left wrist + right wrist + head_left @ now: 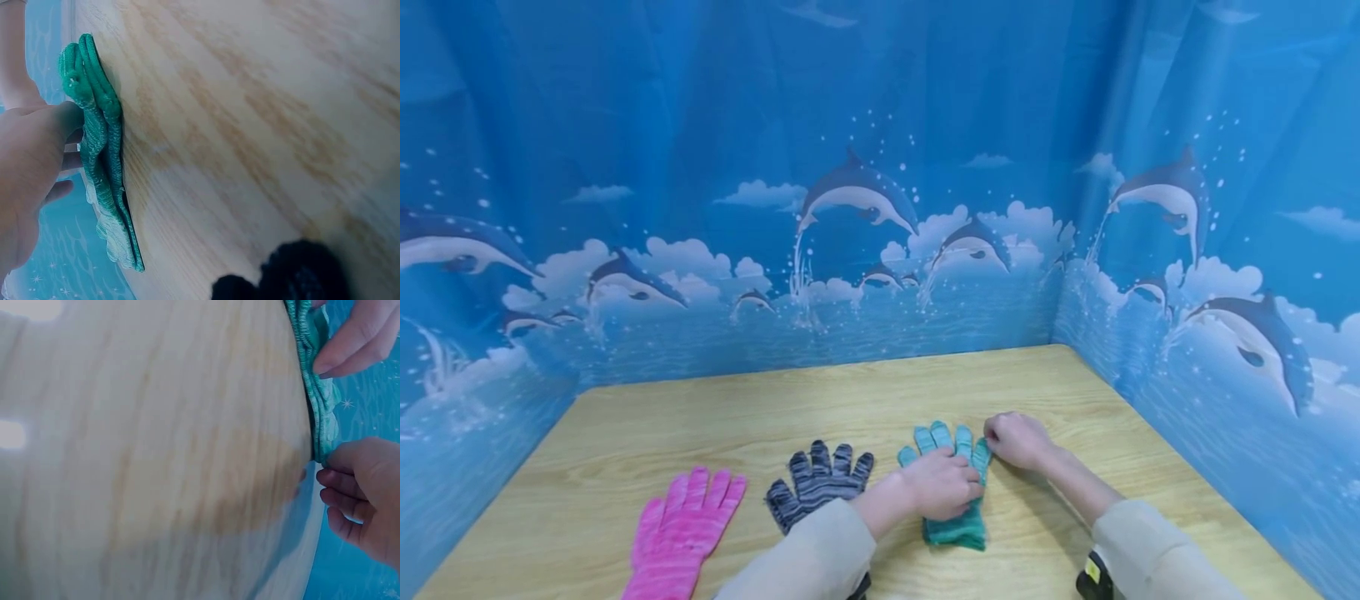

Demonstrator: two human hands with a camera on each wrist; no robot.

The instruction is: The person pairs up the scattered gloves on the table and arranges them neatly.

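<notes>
A teal-green knitted glove (955,525) lies flat on the table, its fingers toward the back. My left hand (942,483) rests on top of it, over the palm and the base of the fingers. At the glove's right outer fingertip, my right hand (1018,439) pinches the knit between thumb and index finger. From the side, the left wrist view shows my left hand (31,162) against the layered green glove (103,150). In the right wrist view my right hand (372,494) holds the end of the green glove (312,381).
A black-and-grey striped glove (822,483) lies left of the green one, partly hidden by my left sleeve (812,554). Farther left is a pink glove (681,525). The wooden table (737,417) meets a blue dolphin-printed curtain (737,125) at the back and sides.
</notes>
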